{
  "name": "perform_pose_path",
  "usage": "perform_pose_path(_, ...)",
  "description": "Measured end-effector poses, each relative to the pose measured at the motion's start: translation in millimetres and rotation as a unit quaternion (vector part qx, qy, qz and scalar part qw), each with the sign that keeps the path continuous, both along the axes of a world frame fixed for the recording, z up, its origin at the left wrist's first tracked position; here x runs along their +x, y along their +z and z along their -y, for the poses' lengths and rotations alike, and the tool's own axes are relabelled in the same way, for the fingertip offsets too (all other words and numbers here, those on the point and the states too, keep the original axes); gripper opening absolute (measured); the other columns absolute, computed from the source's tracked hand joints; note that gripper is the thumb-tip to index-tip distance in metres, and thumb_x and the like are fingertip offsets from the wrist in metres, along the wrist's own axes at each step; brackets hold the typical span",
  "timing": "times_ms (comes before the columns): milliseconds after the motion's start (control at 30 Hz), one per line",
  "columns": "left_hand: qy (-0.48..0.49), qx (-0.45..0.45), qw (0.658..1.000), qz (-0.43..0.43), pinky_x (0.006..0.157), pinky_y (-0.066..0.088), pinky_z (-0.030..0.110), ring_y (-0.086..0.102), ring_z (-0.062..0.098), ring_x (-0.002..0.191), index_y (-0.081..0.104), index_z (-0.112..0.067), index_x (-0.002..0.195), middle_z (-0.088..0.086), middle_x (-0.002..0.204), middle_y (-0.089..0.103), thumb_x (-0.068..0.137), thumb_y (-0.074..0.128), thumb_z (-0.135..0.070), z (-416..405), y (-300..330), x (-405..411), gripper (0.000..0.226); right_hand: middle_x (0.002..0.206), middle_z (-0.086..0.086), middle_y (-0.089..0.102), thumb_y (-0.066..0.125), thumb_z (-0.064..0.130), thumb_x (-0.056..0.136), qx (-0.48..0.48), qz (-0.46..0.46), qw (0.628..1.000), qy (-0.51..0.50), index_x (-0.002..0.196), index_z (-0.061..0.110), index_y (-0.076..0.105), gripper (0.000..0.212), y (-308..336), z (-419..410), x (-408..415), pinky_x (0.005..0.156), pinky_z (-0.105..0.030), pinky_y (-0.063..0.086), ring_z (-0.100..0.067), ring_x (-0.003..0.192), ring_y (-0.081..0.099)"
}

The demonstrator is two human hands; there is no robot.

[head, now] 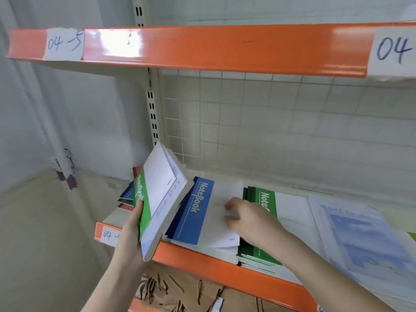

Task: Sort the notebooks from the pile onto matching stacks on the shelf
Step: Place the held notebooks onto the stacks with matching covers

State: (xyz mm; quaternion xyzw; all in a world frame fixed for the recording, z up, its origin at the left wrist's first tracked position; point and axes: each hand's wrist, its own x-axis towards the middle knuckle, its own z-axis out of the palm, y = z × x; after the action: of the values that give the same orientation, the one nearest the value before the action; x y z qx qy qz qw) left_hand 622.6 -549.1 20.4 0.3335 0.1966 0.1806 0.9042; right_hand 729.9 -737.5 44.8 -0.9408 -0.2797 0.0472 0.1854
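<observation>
My left hand [131, 230] grips a small pile of notebooks [157, 199] held upright and tilted; a green-spined one faces me. My right hand [245, 218] rests with loosely bent fingers on the white cover of a blue-spined "NoteBook" [198, 210] that tops a stack on the shelf. Just right of it lies a stack of green-spined notebooks [265, 221], partly under my right forearm. Further right sits a stack with pale blue picture covers [360, 235]. Behind the held pile, a few more notebooks [127, 197] lie at the shelf's left end.
The shelf's orange front edge [213, 266] carries a "04" label. An upper orange shelf [202, 46] hangs overhead with handwritten labels. A white wire grid [270, 122] backs the shelf. Brown paper bags with handles [171, 291] lie on the level below.
</observation>
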Motion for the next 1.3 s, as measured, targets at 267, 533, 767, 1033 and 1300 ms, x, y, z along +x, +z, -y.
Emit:
perform_pose_path(267,-0.006,-0.015,1.0,-0.018,0.034,0.045,0.016,0.062,0.011,0.041,0.07,-0.009,0.075,0.002,0.055,0.067,0.095,0.049,-0.04,4.1,-1.5,8.2,0.043,0.12,-0.005,0.051,0.042,0.036,0.095,-0.021,0.109,0.99,0.082,0.129,0.02,0.051,0.039,-3.5,-21.7,-13.8,0.086,-0.035,0.047,-0.023,0.111,0.05)
perform_pose_path(533,0.02,-0.009,0.999,-0.031,0.033,0.043,0.015,0.062,0.01,0.04,0.06,-0.011,0.087,0.0,0.055,0.068,0.097,0.045,-0.04,-1.1,10.3,4.8,0.034,0.151,-0.003,0.023,0.031,0.058,0.083,-0.015,0.12,0.962,0.246,0.144,0.029,0.028,0.068,-40.1,-63.6,-30.9,0.115,-0.055,0.012,-0.026,0.141,0.015)
perform_pose_path(767,0.042,0.034,0.998,-0.011,0.036,0.048,0.02,0.065,0.012,0.045,0.063,-0.012,0.103,0.0,0.063,0.071,0.097,0.047,-0.039,-18.3,12.9,-5.1,0.032,0.119,0.006,0.06,0.037,0.036,0.086,0.051,0.16,0.95,0.265,0.108,0.024,0.064,0.037,-54.6,-75.6,-24.5,0.101,-0.054,0.037,-0.022,0.126,0.043)
perform_pose_path(1033,0.084,0.139,0.987,0.011,0.055,0.059,0.033,0.072,0.02,0.072,0.058,-0.019,0.126,0.007,0.107,0.071,0.092,0.055,-0.036,-33.5,17.9,-8.1,0.038,0.115,0.008,0.055,0.048,0.03,0.092,0.093,0.083,0.957,0.26,0.101,0.027,0.061,0.017,-42.2,-77.8,-23.5,0.107,-0.038,0.022,-0.015,0.119,0.035)
perform_pose_path(1300,0.106,0.185,0.976,-0.032,0.056,0.051,0.031,0.067,0.015,0.057,0.06,-0.02,0.094,-0.001,0.072,0.071,0.098,0.045,-0.035,-18.1,23.3,-4.2,0.022,0.074,0.016,0.066,0.049,0.016,0.097,0.319,-0.219,0.918,0.081,0.067,0.035,0.061,0.037,2.9,-52.9,-17.8,0.069,-0.024,0.048,0.003,0.068,0.054)
